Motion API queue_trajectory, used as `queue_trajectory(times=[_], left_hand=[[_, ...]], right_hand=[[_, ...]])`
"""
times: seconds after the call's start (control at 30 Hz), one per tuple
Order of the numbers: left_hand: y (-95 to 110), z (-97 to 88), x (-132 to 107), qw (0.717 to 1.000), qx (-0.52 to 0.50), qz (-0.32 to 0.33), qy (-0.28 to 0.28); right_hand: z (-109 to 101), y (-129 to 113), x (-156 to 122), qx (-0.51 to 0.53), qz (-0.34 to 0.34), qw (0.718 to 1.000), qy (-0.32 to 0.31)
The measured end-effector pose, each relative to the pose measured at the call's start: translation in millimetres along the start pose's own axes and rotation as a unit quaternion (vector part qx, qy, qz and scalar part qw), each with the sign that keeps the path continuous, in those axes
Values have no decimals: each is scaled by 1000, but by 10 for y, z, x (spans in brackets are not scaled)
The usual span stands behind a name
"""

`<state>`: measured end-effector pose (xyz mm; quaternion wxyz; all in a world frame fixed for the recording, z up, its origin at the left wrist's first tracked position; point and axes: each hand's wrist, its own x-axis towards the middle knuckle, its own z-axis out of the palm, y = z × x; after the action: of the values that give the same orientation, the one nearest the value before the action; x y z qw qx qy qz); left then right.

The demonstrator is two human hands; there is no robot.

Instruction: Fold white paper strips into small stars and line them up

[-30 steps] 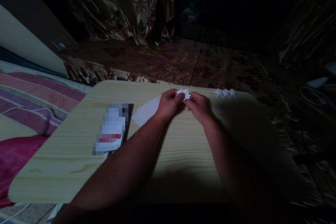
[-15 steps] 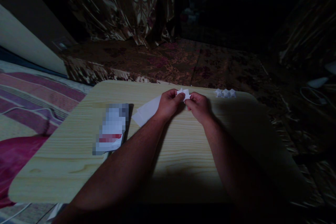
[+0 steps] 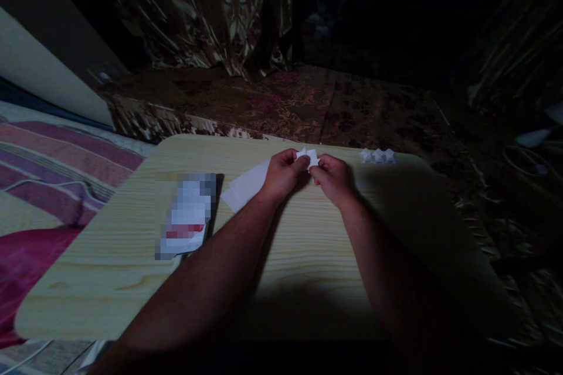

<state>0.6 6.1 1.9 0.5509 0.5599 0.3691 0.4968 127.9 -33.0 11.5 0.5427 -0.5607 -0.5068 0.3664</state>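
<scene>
Both hands meet near the far edge of a light wooden table [image 3: 281, 281]. My left hand [image 3: 281, 174] and my right hand [image 3: 333, 177] pinch a small white folded paper star [image 3: 308, 157] between their fingertips, from the left and from the right. A strip of white paper [image 3: 244, 186] lies flat on the table just left of my left hand, partly under it. Three finished small white paper stars [image 3: 377, 156] sit in a row to the right of my right hand, near the table's far right edge.
A blurred white and red flat item [image 3: 187, 215] lies on the table's left part. A striped cloth [image 3: 53, 170] spreads to the left. Dark patterned fabric [image 3: 281, 99] covers the floor beyond. White cables and objects [image 3: 530, 146] lie at the far right.
</scene>
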Motion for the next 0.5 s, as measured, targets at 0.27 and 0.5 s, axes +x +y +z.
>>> queue_trajectory(times=[0.27,0.5], left_hand=[[10,3,-4,1000,3,-12,2],[14,4,-3,1000,0,-14,2]], right_hand=[[-3,1,0,-12,2,1000,0],[-1,1,-1,-12,1,1000,2]])
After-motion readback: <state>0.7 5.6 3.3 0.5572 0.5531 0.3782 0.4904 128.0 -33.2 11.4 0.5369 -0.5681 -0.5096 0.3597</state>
